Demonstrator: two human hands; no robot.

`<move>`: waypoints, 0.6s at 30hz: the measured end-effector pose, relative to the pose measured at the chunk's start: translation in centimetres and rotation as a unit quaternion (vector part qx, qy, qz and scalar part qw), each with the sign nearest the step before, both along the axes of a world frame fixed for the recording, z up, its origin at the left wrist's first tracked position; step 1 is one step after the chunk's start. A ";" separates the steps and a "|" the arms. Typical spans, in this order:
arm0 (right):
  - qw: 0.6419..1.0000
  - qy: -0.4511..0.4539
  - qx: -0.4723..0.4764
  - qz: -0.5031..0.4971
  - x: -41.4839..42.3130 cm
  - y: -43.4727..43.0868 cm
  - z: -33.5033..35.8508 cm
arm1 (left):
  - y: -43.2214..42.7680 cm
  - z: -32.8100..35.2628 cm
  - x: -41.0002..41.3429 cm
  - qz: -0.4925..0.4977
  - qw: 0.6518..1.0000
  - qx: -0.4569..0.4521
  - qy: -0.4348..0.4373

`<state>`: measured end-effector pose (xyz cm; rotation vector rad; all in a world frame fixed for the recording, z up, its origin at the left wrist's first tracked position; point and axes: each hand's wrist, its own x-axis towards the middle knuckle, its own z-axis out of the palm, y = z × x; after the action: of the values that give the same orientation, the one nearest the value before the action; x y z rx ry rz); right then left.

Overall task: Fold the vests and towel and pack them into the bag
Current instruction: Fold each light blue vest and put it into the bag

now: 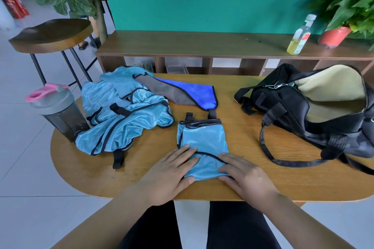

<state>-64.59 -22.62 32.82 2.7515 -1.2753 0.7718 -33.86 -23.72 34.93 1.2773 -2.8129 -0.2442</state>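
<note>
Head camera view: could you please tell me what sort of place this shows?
Probably an office lounge or café corner: wooden table, bar stool, low shelf with potted plant.

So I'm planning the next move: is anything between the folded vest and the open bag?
Nothing solid. Only the carry strap lies looped on the bare table between the folded vest and the bag, whose mouth gapes open.

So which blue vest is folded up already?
The small light-blue vest in front of the person, with the left hand and right hand resting flat on it. The other vests lie in a crumpled heap beside the shaker bottle.
</note>
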 end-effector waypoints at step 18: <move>0.976 -0.117 0.154 -0.104 0.6 1.5 2.5 | 1.8 1.7 -1.2 0.131 0.965 -0.023 0.225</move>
<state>-63.96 -21.12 35.33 2.7450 -1.8408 0.9750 -35.06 -21.91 36.67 1.3611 -2.2362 -0.3963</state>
